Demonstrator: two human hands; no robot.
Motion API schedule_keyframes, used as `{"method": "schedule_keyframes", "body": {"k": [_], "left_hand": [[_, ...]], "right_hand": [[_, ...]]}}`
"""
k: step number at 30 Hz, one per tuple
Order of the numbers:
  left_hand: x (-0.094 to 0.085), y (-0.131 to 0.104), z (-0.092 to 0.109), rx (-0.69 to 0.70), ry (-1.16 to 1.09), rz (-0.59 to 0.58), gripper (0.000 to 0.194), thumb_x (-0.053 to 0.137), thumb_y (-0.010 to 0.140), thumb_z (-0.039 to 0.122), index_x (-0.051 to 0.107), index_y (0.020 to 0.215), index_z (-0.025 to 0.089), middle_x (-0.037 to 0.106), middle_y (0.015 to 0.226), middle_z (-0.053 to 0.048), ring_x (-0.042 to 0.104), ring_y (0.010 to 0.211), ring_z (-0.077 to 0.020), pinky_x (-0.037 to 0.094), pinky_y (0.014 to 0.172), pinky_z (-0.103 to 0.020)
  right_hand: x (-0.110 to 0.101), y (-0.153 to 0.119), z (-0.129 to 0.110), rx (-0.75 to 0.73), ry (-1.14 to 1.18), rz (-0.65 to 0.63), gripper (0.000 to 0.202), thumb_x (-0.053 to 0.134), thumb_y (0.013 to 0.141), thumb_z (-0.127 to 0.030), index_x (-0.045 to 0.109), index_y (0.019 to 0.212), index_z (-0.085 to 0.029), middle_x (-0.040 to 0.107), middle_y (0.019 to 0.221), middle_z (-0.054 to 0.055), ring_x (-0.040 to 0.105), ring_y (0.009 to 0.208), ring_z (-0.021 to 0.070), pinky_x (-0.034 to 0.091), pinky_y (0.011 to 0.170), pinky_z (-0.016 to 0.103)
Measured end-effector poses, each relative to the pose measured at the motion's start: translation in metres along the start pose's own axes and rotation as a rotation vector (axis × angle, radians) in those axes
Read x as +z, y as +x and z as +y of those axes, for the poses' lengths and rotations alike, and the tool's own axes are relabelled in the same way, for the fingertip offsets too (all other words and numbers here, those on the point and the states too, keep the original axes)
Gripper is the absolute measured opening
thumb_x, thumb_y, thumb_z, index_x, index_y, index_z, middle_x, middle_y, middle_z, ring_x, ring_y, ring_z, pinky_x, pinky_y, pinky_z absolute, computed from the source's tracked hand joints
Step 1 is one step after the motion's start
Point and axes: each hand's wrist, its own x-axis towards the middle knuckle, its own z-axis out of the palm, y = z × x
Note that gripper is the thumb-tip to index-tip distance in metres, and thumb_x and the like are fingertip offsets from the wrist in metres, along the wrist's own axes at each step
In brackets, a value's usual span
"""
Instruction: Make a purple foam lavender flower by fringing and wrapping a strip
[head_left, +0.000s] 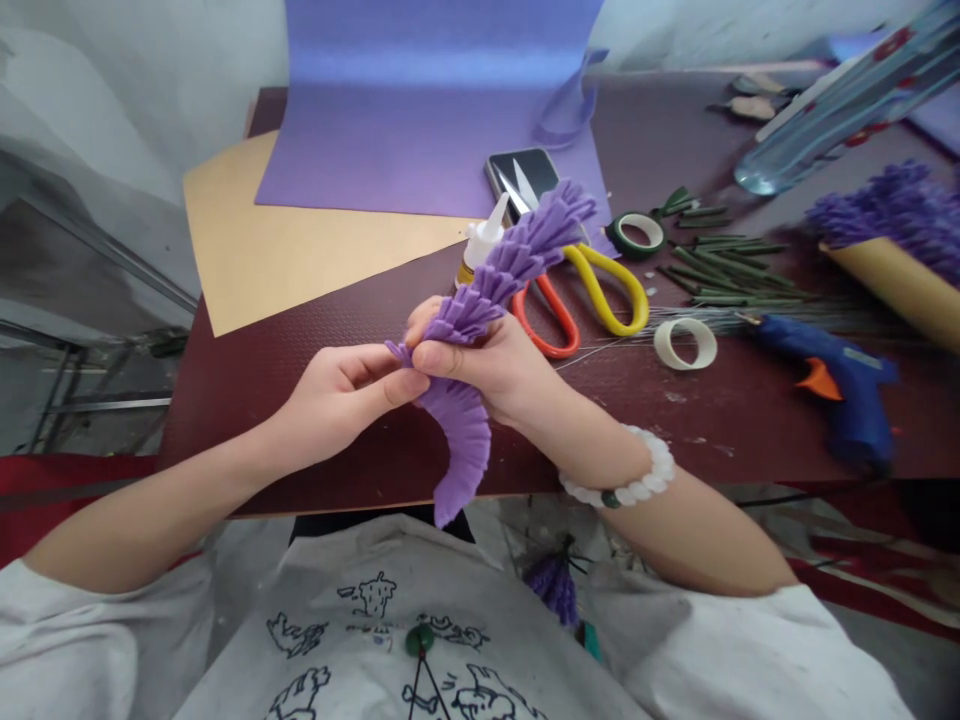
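Observation:
A purple fringed flower spike [517, 250] slants up to the right from my hands. From its lower end hangs a curved, fringed purple strip [463, 445]. My right hand [480, 360] is closed around the base of the spike, thumb on top. On the left side, my left hand [360, 390] pinches the purple strip between thumb and fingertips where it meets the spike. Both hands' fingertips are close together. Behind the spike stands a white glue bottle [480, 245], partly hidden.
Scissors [551, 318] lie beyond my right hand, by a phone [504, 160]. Green tape [637, 235], a white tape roll [685, 345], green stems [727, 270] and a blue glue gun [840, 380] are at right. Purple sheet [420, 150] behind.

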Motion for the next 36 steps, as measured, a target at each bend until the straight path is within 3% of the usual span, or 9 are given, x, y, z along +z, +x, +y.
{"method": "schedule_keyframes", "body": {"k": [5,8,11,14,17,21,25,30,36], "left_hand": [[-0.003,-0.001,-0.004,-0.243,-0.329,-0.248,0.041,0.072,0.072,0.054,0.069,0.068,0.013,0.066,0.066,-0.007,0.063,0.062,-0.0163,0.051,0.059,-0.028],[-0.005,-0.001,-0.016,-0.353,-0.475,-0.384,0.037,0.07,0.074,0.052,0.068,0.069,0.015,0.065,0.065,-0.006,0.065,0.065,-0.0191,0.055,0.07,-0.037],[-0.004,0.001,-0.022,-0.352,-0.5,-0.381,0.035,0.07,0.076,0.048,0.066,0.065,0.015,0.064,0.062,-0.005,0.064,0.061,-0.0178,0.056,0.067,-0.036],[-0.003,0.002,-0.013,-0.271,-0.386,-0.274,0.034,0.074,0.071,0.047,0.066,0.061,0.016,0.065,0.059,-0.003,0.066,0.061,-0.0173,0.056,0.065,-0.032],[-0.003,-0.003,0.002,-0.136,-0.037,0.009,0.021,0.072,0.073,0.035,0.069,0.064,0.016,0.068,0.062,-0.001,0.062,0.056,-0.0129,0.05,0.053,-0.023],[-0.002,-0.009,0.009,0.13,0.318,0.154,0.01,0.065,0.078,0.023,0.073,0.078,0.018,0.072,0.074,-0.001,0.064,0.066,-0.0117,0.05,0.061,-0.02],[-0.004,-0.007,0.006,0.078,0.337,0.123,0.015,0.066,0.079,0.03,0.072,0.076,0.016,0.071,0.073,-0.001,0.062,0.065,-0.0116,0.049,0.059,-0.02],[-0.008,-0.005,0.002,-0.065,0.103,-0.034,0.027,0.064,0.083,0.041,0.074,0.087,0.016,0.074,0.085,-0.004,0.067,0.079,-0.0155,0.053,0.073,-0.024],[-0.005,-0.004,-0.006,-0.082,-0.217,-0.106,0.027,0.068,0.081,0.04,0.072,0.096,0.017,0.073,0.095,-0.006,0.068,0.09,-0.0191,0.053,0.086,-0.032]], "right_hand": [[-0.005,0.006,0.003,0.043,0.114,-0.211,0.021,0.082,0.063,-0.035,0.068,0.07,-0.021,0.058,0.071,-0.005,0.055,0.065,0.006,0.048,0.059,0.018],[-0.007,0.01,0.004,0.013,0.214,-0.338,0.019,0.081,0.066,-0.034,0.067,0.069,-0.022,0.056,0.074,-0.005,0.056,0.069,0.0041,0.047,0.062,0.016],[-0.008,0.009,0.003,-0.014,0.199,-0.395,0.018,0.08,0.068,-0.033,0.066,0.07,-0.021,0.055,0.076,-0.005,0.056,0.07,0.0035,0.048,0.065,0.016],[-0.008,0.004,-0.003,0.006,0.077,-0.314,0.023,0.078,0.07,-0.038,0.065,0.078,-0.022,0.058,0.08,-0.004,0.058,0.073,0.0068,0.052,0.067,0.02],[-0.004,-0.003,-0.011,0.002,-0.106,-0.112,0.036,0.077,0.068,-0.045,0.062,0.092,-0.022,0.064,0.087,-0.002,0.062,0.081,0.0108,0.054,0.073,0.025],[0.001,-0.006,-0.017,-0.074,-0.239,0.123,0.033,0.078,0.067,-0.044,0.06,0.083,-0.021,0.067,0.082,-0.003,0.064,0.076,0.0105,0.055,0.072,0.024],[-0.001,-0.004,-0.017,-0.06,-0.276,0.115,0.03,0.077,0.069,-0.042,0.063,0.081,-0.019,0.069,0.078,-0.002,0.064,0.072,0.0104,0.056,0.067,0.024],[-0.004,-0.003,-0.015,-0.098,-0.265,0.108,0.027,0.076,0.071,-0.041,0.062,0.083,-0.02,0.067,0.077,-0.003,0.064,0.073,0.0093,0.056,0.069,0.023],[0.0,-0.004,-0.015,-0.078,-0.202,0.124,0.03,0.077,0.068,-0.045,0.061,0.077,-0.022,0.065,0.071,-0.005,0.062,0.065,0.009,0.056,0.063,0.024]]}}
